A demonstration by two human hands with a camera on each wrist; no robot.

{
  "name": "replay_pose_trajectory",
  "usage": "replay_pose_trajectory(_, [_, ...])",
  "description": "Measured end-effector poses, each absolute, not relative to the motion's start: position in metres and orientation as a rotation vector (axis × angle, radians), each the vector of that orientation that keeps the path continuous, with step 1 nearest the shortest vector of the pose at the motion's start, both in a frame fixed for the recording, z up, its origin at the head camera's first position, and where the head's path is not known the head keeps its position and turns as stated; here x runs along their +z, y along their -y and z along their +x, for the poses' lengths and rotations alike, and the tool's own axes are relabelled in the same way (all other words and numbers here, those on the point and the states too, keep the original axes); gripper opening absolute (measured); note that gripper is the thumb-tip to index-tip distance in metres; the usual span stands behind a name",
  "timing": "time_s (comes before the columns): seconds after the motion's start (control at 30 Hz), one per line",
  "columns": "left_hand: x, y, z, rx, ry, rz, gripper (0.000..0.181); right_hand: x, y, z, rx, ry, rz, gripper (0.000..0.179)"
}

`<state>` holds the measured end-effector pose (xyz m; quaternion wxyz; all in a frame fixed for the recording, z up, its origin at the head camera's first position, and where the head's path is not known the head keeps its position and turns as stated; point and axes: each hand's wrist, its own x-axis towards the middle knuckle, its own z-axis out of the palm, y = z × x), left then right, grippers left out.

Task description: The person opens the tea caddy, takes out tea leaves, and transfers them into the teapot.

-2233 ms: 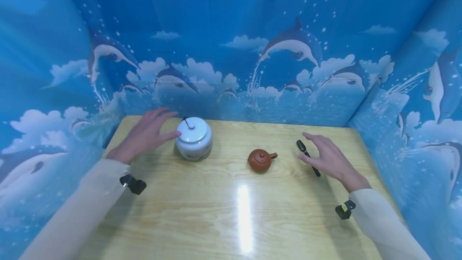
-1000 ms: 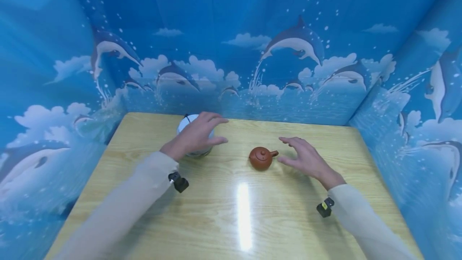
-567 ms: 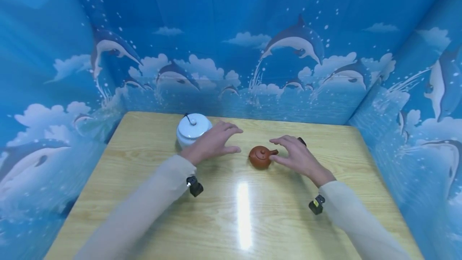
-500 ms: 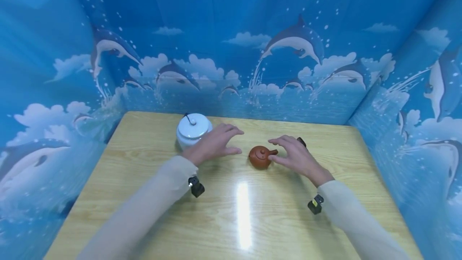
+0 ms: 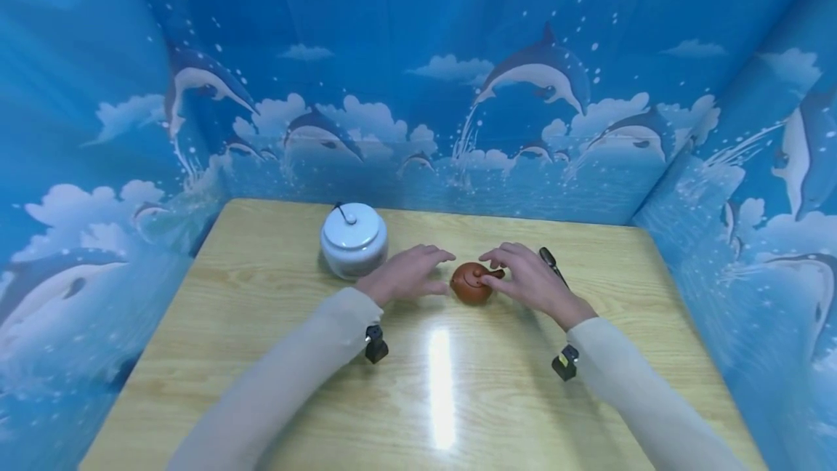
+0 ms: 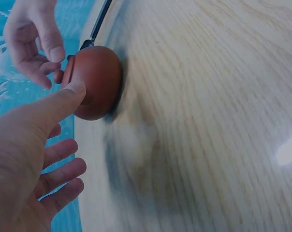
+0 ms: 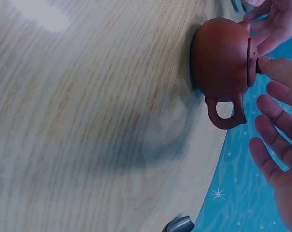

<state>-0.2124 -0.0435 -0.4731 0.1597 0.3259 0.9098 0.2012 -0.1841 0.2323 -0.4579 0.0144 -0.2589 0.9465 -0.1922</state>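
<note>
A small reddish-brown clay teapot (image 5: 468,288) with a lid stands upright on the wooden table. My right hand (image 5: 531,280) hovers at its handle side, fingers spread and slightly bent. In the right wrist view the right thumb is at the lid's knob (image 7: 260,66); whether it touches I cannot tell. The loop handle (image 7: 226,116) is not gripped. My left hand (image 5: 407,273) is at the opposite side, near the spout, with loose fingers. Its thumb (image 6: 71,94) overlaps the teapot in the left wrist view, contact unclear.
A white lidded jar (image 5: 353,244) with a dark wire or cord at its lid stands left of the left hand. Behind the right hand lies a black spoon-like utensil (image 5: 548,256), partly hidden. A blue dolphin-print curtain (image 5: 405,57) walls in the table's back and sides.
Both hands have come inward to the teapot: the left from beside the jar, the right from over the black utensil. Teapot and jar have stayed in place on the table.
</note>
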Motion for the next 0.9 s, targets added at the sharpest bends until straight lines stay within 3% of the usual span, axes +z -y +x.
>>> replay_pose_trajectory(0.57, [-0.489, 0.028, -0.208, 0.601, -2.614, 0.925, 0.077, -0.455, -0.223, -0.192, -0.523, -2.906, -0.821, 0.024])
replay_pose_trajectory(0.9, [-0.496, 0.025, -0.208, 0.689, -2.633, 0.949, 0.062, -0.454, -0.221, -0.193, -0.519, -2.9, -0.833, 0.018])
